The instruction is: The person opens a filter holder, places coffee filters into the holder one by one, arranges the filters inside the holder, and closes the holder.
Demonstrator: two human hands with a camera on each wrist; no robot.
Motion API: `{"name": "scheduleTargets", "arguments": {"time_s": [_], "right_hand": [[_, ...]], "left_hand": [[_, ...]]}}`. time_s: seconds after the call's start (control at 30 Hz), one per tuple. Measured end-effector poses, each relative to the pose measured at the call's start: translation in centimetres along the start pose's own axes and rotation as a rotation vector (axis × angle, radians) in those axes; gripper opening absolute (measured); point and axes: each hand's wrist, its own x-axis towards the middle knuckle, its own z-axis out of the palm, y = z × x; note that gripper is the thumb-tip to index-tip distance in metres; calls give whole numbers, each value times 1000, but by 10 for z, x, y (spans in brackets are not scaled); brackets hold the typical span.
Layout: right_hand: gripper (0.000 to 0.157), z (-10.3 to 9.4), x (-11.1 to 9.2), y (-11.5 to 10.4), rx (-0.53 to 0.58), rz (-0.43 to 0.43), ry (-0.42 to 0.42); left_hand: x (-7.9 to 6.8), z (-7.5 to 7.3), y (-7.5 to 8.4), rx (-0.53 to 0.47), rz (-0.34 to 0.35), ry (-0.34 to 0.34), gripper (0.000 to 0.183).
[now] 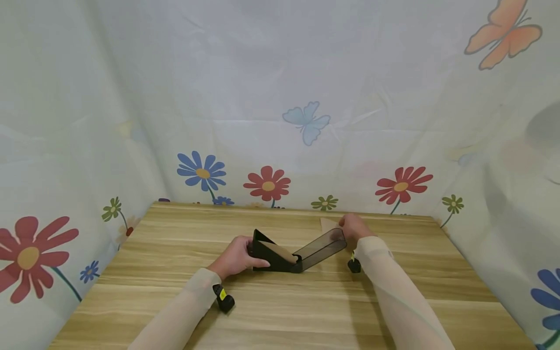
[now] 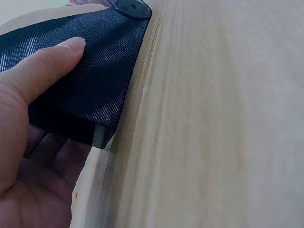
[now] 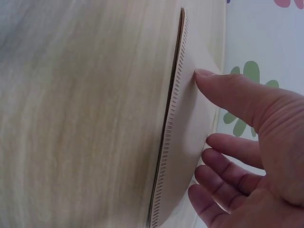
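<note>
My left hand grips a black ribbed filter case, thumb flat on its ribbed wall and fingers curled underneath. Its smoky see-through lid is swung wide on a round hinge, reaching toward the right hand. Tan paper filters show inside the case. Behind the lid, my right hand pinches a tan paper coffee filter with a crimped seam. The thumb tip is on the paper's face and the other fingertips are at its far edge. The lid partly covers this filter in the head view.
A wood-grain table lies under both hands. White cloth with printed flowers and butterflies hangs behind the table and along both sides. A small black wrist camera is strapped on the left wrist, another on the right.
</note>
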Motion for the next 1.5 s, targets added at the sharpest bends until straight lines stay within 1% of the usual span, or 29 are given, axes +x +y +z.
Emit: {"name": "scheduleTargets", "arguments": {"time_s": [0.03,0.13,0.17,0.23,0.3,0.33,0.37,0.43,0.47,0.53,0.63,0.77,1.03,1.17,1.2,1.3,1.37,1.4,1.5], "right_hand": [[39,-1,1,0,-3,6,-12],[19,-3,3,-1,-13,62,-28],[17,-3,3,0,-25,79,-29],[23,-3,5,2,-16,120,-34],[19,-1,8,5,-3,146,-39],[20,0,10,7,5,154,-43],[26,1,11,9,24,159,-49],[41,2,11,10,50,159,-47],[46,2,11,10,57,153,-40],[49,2,11,10,75,149,-32],[51,2,13,13,67,136,-23],[49,5,17,18,56,132,-33],[39,2,15,13,65,142,-66],[23,0,13,11,88,167,-79],[25,0,13,11,90,170,-79],[51,0,12,12,80,176,-79],[62,1,14,13,76,179,-73],[62,1,14,13,75,179,-74],[54,3,16,15,65,165,-68]], "left_hand": [[0,0,-1,-2,1,0,45],[2,0,-2,-13,4,-4,47],[2,0,-2,-15,4,-6,47],[3,0,-3,-22,6,-9,48],[3,0,-3,-27,4,-11,48],[3,0,-3,-27,4,-11,48],[3,0,-4,-28,4,-11,48],[3,1,-4,-27,5,-10,48],[3,1,-3,-26,4,-10,48],[3,0,-3,-21,7,-9,47],[2,0,-2,-18,10,-9,47],[2,0,-1,-17,13,-9,46],[1,-1,0,-9,5,-6,46],[0,-1,1,-6,-2,-4,45],[-1,-1,1,-6,-3,-4,45],[-2,0,3,-12,1,-2,44],[-2,0,3,-16,2,-1,43],[-2,0,3,-17,0,0,43],[-2,0,3,-18,-3,0,43]]}}
